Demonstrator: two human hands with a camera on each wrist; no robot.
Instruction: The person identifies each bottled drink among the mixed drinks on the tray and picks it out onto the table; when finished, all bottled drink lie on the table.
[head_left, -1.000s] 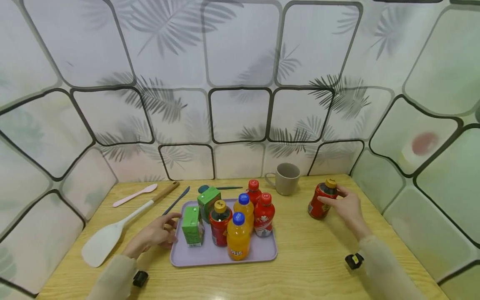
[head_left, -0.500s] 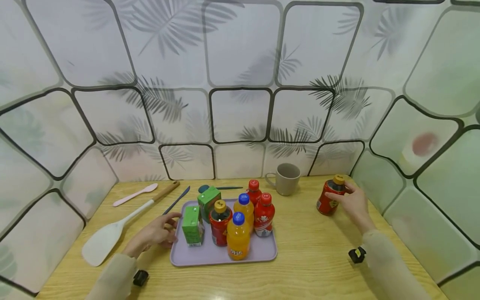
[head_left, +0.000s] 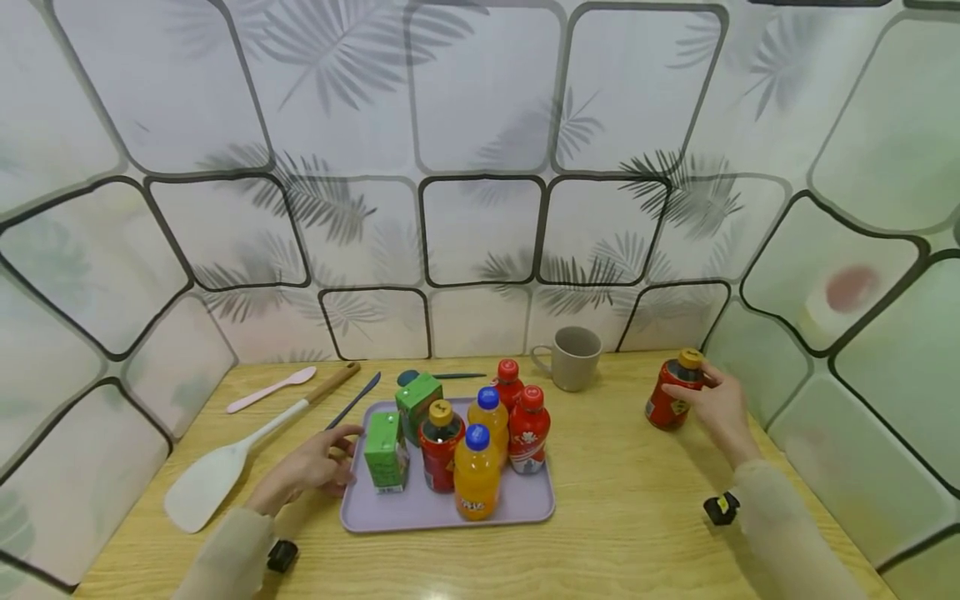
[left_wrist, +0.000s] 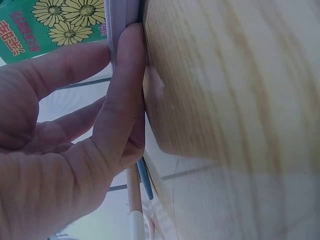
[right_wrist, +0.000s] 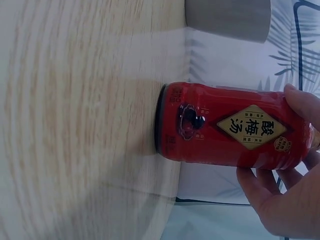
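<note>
My right hand (head_left: 716, 408) grips a red plum-drink bottle (right_wrist: 215, 125) with a yellow cap round its upper part. The bottle stands roughly upright at the table's right side, its base right at the tabletop. My left hand (head_left: 311, 467) holds the left rim of a lilac tray (head_left: 420, 521) with curled fingers, fingertips at its edge. On the tray are two green drink cartons (head_left: 386, 454), a matching red bottle (head_left: 438, 454) with a yellow cap, two orange soda bottles (head_left: 477, 483) with blue caps, and two red-capped bottles (head_left: 528, 437).
A grey mug (head_left: 573, 358) stands at the back, left of the held bottle. Left of the tray lie a white spatula (head_left: 206, 483) with a wooden handle, a pink spoon (head_left: 270, 390) and a blue utensil (head_left: 356, 400). A dark teal spoon (head_left: 457, 375) lies behind the tray.
My right hand has carried the red bottle rightward and slightly back across the table's right side. The left hand, tray and drinks on it have stayed put.
</note>
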